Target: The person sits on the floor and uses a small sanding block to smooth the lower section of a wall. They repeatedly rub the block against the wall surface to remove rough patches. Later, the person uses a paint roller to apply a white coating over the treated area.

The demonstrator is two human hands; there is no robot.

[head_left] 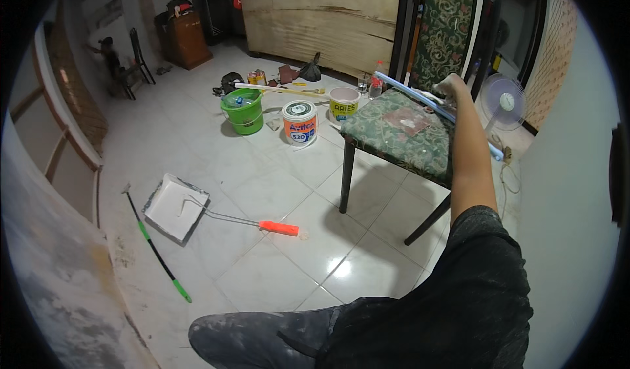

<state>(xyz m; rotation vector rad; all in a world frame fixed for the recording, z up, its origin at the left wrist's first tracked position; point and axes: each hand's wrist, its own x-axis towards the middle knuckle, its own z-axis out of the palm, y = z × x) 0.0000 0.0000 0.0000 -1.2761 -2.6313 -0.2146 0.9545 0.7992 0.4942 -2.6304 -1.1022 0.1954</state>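
My right arm reaches out to a chair with a green patterned seat (388,123). My right hand (451,87), whitish at the fingers, is bent down over the seat's far part. Its fingers look curled around something pale that I cannot make out. A long light blue tube (408,92) lies slantwise across the seat, passing close by the hand and behind my forearm. A brownish, whitened patch (408,121) lies on the seat in front of the tube. My left hand is out of view.
Left on the tiled floor are a paint tray (172,221), a roller frame with an orange handle (279,228) and a green-black pole (154,247). Farther off stand a green bucket (244,121), paint tubs (300,127) and a bottle (375,83). A fan (504,101) stands right.
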